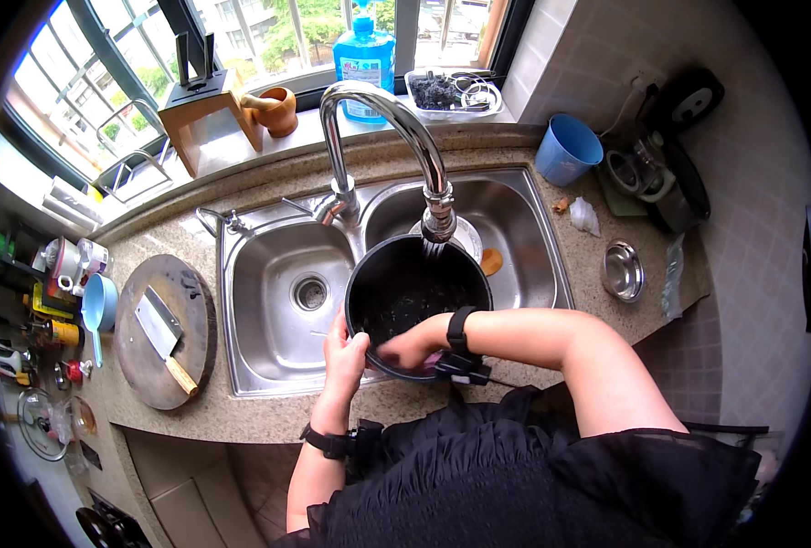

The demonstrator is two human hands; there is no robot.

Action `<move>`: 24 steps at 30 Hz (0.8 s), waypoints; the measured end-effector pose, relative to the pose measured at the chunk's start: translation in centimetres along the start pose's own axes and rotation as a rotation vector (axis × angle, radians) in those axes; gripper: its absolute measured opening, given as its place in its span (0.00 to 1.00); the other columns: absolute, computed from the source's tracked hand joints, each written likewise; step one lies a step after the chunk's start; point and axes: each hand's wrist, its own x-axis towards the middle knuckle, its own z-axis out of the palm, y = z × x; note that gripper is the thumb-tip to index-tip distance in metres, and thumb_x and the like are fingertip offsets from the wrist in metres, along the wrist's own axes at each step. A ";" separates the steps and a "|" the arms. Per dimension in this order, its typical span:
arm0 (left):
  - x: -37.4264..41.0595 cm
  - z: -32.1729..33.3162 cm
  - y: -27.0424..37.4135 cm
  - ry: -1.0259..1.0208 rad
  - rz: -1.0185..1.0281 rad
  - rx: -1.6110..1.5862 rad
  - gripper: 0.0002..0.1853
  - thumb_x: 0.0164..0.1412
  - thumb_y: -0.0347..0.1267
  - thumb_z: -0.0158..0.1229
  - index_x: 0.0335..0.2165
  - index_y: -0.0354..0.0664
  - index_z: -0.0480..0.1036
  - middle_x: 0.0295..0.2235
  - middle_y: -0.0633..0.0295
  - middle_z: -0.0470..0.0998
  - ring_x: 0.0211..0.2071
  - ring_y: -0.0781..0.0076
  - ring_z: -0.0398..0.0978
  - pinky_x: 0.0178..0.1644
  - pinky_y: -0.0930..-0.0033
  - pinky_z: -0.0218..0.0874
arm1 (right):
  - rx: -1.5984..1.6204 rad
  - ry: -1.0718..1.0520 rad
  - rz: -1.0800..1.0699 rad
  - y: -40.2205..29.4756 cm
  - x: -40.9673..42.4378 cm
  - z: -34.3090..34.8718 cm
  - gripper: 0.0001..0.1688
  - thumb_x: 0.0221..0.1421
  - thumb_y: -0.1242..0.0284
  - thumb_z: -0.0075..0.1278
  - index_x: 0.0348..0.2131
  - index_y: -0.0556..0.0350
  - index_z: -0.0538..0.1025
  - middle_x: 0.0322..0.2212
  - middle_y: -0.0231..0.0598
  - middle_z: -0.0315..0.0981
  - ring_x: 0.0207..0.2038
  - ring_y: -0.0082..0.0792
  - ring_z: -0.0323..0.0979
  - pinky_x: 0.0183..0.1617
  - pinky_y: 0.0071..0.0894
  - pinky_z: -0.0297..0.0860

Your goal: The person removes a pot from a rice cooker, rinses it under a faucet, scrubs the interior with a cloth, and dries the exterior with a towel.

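Observation:
A deep black pot [405, 274] is tilted over the right part of the steel double sink, with water running into it from the chrome gooseneck faucet [439, 219]. My left hand [345, 353] grips the pot's near-left rim, thumb over the edge. Inside the pot, against its near wall, is my right hand [409, 349], blurred by motion. A pinkish-purple patch shows beside its wrist; whether the fingers hold anything is hidden. Behind the pot, a white dish [468, 236] and an orange-brown piece [491, 262] lie in the right basin [528, 274].
Left of the left basin [289, 267], a cleaver [162, 329] lies on a round chopping board [131, 370]. A steel bowl [623, 270] and a blue bin [566, 154] stand on the right counter. A blue soap bottle [364, 58] and a knife block [213, 116] line the sill.

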 end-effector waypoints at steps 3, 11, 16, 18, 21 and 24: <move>0.0 -0.4 -1.0 0.038 0.026 0.028 0.32 0.42 0.21 0.44 0.51 0.37 0.65 0.39 0.62 0.74 0.39 0.74 0.71 0.45 0.76 0.62 | 0.610 0.444 0.114 -4.9 -0.5 -3.4 0.15 0.47 0.79 0.47 0.38 0.59 0.65 0.27 0.41 0.67 0.28 0.32 0.69 0.27 0.32 0.68; -1.1 -0.2 1.0 -0.052 -0.098 -0.138 0.36 0.42 0.18 0.41 0.55 0.42 0.59 0.34 0.62 0.74 0.20 0.78 0.73 0.14 0.79 0.65 | 1.377 1.615 -0.421 -3.5 -2.8 -5.0 0.04 0.57 0.83 0.42 0.29 0.58 0.65 0.30 0.38 0.70 0.43 0.34 0.71 0.52 0.40 0.66; -1.1 -0.4 1.4 -0.112 -0.150 -0.166 0.35 0.42 0.18 0.42 0.54 0.42 0.58 0.35 0.62 0.73 0.23 0.78 0.74 0.18 0.78 0.69 | 1.314 1.469 -0.321 -3.9 -1.1 -4.5 0.14 0.59 0.77 0.41 0.44 0.47 0.57 0.38 0.35 0.66 0.44 0.30 0.70 0.51 0.40 0.63; -1.1 -0.2 1.8 -0.098 -0.143 -0.161 0.34 0.43 0.19 0.43 0.54 0.42 0.58 0.35 0.62 0.73 0.24 0.77 0.75 0.20 0.77 0.70 | 1.215 1.230 -0.442 -4.4 -0.2 -4.5 0.09 0.60 0.76 0.40 0.41 0.50 0.61 0.32 0.35 0.67 0.33 0.28 0.73 0.39 0.27 0.68; -1.2 -0.2 2.0 -0.091 -0.157 -0.148 0.32 0.45 0.21 0.45 0.54 0.43 0.57 0.34 0.60 0.73 0.25 0.74 0.75 0.24 0.74 0.72 | 1.071 0.886 -0.498 -3.7 1.5 -3.0 0.10 0.62 0.72 0.42 0.43 0.52 0.63 0.33 0.33 0.67 0.33 0.26 0.70 0.38 0.26 0.69; -1.0 -1.9 2.8 -0.211 -0.289 -0.267 0.33 0.48 0.26 0.46 0.56 0.45 0.54 0.36 0.56 0.72 0.27 0.67 0.76 0.27 0.67 0.75 | 1.093 0.535 -0.228 -4.8 0.1 -1.2 0.13 0.61 0.70 0.43 0.44 0.54 0.63 0.30 0.32 0.66 0.28 0.22 0.67 0.30 0.21 0.67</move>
